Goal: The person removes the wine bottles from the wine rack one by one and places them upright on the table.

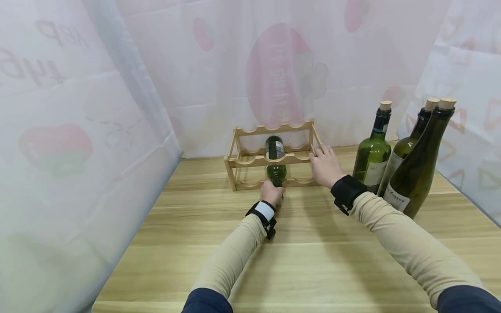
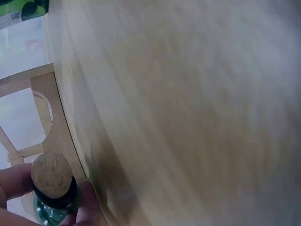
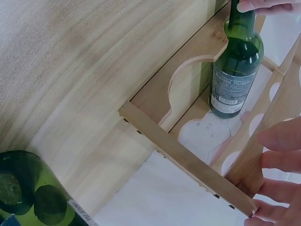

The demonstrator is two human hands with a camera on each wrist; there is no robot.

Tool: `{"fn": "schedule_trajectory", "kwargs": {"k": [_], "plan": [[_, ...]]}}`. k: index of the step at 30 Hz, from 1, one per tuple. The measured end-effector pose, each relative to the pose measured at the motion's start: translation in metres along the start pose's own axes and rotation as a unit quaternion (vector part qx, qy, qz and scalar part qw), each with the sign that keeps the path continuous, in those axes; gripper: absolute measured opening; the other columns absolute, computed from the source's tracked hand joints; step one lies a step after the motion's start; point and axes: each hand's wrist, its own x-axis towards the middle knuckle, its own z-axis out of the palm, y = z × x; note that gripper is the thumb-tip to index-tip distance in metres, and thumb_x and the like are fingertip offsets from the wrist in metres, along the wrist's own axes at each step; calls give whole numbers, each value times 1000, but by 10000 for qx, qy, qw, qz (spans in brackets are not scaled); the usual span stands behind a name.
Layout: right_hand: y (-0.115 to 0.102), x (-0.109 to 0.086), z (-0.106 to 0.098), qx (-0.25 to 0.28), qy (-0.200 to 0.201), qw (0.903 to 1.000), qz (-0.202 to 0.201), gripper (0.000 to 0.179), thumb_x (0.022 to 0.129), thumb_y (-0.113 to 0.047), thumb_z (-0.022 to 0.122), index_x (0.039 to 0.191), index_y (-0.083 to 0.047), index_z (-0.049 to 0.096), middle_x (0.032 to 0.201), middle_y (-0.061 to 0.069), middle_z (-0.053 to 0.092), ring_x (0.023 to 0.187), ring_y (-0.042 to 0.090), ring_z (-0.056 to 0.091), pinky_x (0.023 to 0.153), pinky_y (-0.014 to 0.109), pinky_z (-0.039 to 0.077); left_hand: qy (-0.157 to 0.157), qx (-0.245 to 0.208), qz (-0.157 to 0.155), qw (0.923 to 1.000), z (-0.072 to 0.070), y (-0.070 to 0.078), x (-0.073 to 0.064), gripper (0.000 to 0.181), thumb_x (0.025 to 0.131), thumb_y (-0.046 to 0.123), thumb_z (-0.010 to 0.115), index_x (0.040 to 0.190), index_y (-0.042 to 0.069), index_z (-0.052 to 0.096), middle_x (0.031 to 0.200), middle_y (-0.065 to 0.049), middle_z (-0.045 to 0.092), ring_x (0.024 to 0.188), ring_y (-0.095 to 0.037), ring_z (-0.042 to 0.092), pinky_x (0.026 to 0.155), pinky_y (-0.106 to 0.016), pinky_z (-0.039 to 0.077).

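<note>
A two-tier wooden wine rack (image 1: 254,162) stands near the back of the table. In its lower tier lies a green wine bottle (image 1: 276,171), neck toward me. My left hand (image 1: 271,193) grips that bottle by the neck. The left wrist view shows its cork (image 2: 51,175) end-on, between thumb and fingers. At the rack's right front corner, my right hand (image 1: 325,166) holds the upper rail. Fingers (image 3: 281,160) bend over the wood in the right wrist view, where the bottle's dark label (image 3: 233,87) also shows through the frame.
Three corked green bottles stand upright on the right: one behind (image 1: 372,156), a tall one in front (image 1: 420,169) and another partly hidden between them. Patterned translucent curtains (image 1: 219,78) hang behind and along both sides of the wooden table (image 1: 188,243).
</note>
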Motion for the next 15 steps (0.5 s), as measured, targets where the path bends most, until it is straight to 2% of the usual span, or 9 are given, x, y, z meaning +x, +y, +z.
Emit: {"fn": "schedule_trajectory", "kwargs": {"k": [3,5,7,8,9,11,13,15], "plan": [[1,1,1,-12,-48,10000,1,32,88,-5,56,117,5,64,120,26,59,123,44,44,112,54,31,-245,-524,-328,9978,0,0,0,41,87,12,69,121,-8,56,117,-25,61,105,-36,62,83,-41,55],[2,1,2,-25,-25,10000,-10,32,88,-5,56,117,5,64,119,26,59,122,43,44,112,54,31,-377,-940,-443,9939,1,-1,2,32,87,10,67,113,-7,58,100,-21,65,83,-30,67,68,-35,56],[2,1,2,-5,6,10000,-7,33,87,-5,58,117,5,64,118,26,58,122,44,44,112,54,31,-459,-1428,-478,9875,2,-4,5,14,86,7,66,92,-5,62,75,-13,64,58,-22,62,52,-30,50],[3,1,3,3,30,10000,-4,33,86,-5,58,117,5,64,118,26,58,121,44,44,112,53,31,-488,-1666,-486,9836,2,-5,6,10,85,4,65,80,-3,61,62,-9,59,47,-19,56,45,-28,45],[3,1,3,12,36,10000,4,34,86,-6,59,117,6,64,118,27,58,121,44,44,112,53,31,-527,-1895,-507,9792,3,-7,6,15,83,2,64,69,1,57,52,-4,53,38,-15,48,40,-26,40],[3,1,3,46,-10,10000,15,36,85,-6,60,118,6,63,119,27,57,122,44,43,112,53,30,-631,-2370,-540,9679,2,-9,5,26,81,-1,61,58,6,51,43,2,43,33,-10,40,37,-24,34],[3,2,4,66,-19,10000,16,36,84,-7,61,118,6,63,119,27,57,122,44,43,112,53,30,-764,-2808,-606,9548,0,-9,2,28,80,-4,58,54,6,51,41,3,43,33,-8,36,36,-23,31],[3,3,4,82,-32,10000,10,37,84,-8,61,118,7,63,119,27,57,122,44,42,113,54,29,-931,-3141,-713,9421,-5,-5,-3,24,82,-4,57,59,3,55,44,0,47,34,-7,37,37,-22,29]]}}
